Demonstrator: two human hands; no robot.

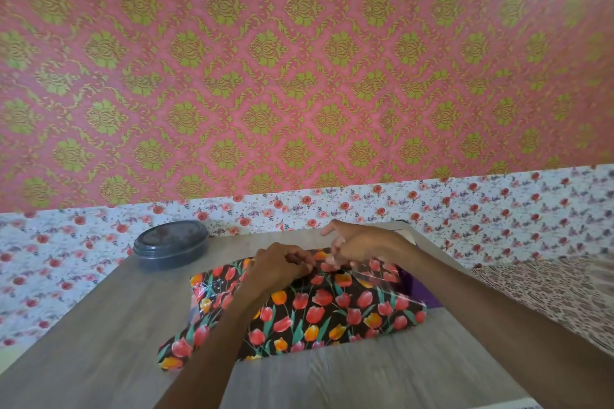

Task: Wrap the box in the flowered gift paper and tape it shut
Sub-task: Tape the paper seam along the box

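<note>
The box lies on the wooden table, covered in black gift paper printed with red and orange tulips. The box itself is hidden under the paper. My left hand rests curled on the far top edge of the wrapped box and pinches something small there. My right hand is just beyond it, fingers bent, pinching a strip of clear tape that stretches down over the paper. A loose flap of paper sticks out at the near left corner.
A round dark lidded container stands at the table's far left. Something purple lies behind the box on the right. Flowered cloth and a pink patterned wall lie beyond the table.
</note>
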